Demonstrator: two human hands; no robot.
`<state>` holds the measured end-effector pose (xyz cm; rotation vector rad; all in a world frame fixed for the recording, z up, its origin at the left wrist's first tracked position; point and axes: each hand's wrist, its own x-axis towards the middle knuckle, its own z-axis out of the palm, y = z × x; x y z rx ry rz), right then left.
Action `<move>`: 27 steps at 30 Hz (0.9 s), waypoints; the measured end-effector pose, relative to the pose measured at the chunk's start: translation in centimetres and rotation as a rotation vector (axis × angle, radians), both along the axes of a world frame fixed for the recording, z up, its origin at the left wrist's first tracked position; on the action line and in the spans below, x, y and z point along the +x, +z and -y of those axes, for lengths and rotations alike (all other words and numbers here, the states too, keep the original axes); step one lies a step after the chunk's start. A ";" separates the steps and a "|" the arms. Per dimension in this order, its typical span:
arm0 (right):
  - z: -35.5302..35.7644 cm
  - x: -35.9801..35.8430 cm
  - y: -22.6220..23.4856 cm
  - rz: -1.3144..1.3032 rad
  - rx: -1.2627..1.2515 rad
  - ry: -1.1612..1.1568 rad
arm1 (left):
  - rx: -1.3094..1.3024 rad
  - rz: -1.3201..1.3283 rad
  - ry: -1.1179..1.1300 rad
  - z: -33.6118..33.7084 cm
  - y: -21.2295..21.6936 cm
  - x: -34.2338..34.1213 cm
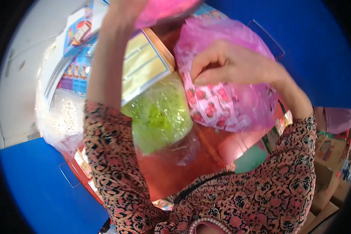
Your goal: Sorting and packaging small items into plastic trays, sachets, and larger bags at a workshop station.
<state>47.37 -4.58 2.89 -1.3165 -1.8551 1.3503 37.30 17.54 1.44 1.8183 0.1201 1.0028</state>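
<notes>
My right hand (232, 64) is above a pink translucent plastic bag (257, 43). Its fingers are curled, thumb against forefinger; anything pinched between them is hidden or too small to name. Small white packets printed with red strawberries (212, 107) fill the bag below it. At the top edge my left hand (126, 7) is blurred and partly cut off, its fingers out of sight. Beside it is a bright pink item (163, 11) with a dark rim, cut by the frame; whether I hold it cannot be told. A clear bag of light green pieces (158, 117) lies between my forearms.
Left of the green bag sits a clear bag of small white pieces (66, 121), near printed colourful sheets (76, 74). A yellow and white lined board (144, 62) lies behind on the reddish table (163, 179). Blue panels (323, 50) flank it; cardboard boxes (329, 152) stand at right.
</notes>
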 end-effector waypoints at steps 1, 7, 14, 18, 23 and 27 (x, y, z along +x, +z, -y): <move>0.7 0.7 0.4 -0.051 -0.073 0.030 | -0.607 0.046 -0.109 0.4 2.0 0.3; 6.1 4.4 -1.3 0.442 0.326 0.116 | -0.649 -0.053 -0.013 4.8 2.0 -3.2; 6.8 4.4 1.2 0.388 0.083 -0.145 | -0.303 -0.405 -0.030 13.1 -0.7 -4.8; 9.4 7.8 -0.7 0.448 0.141 -0.558 | -0.162 -0.292 -0.003 15.5 -0.4 -2.4; 10.0 2.6 -4.5 0.284 0.001 -0.278 | 0.192 -0.402 -0.192 17.6 -0.6 0.6; 11.1 0.6 -6.3 0.262 0.251 -0.134 | 0.587 -0.404 -0.284 17.1 -3.2 0.6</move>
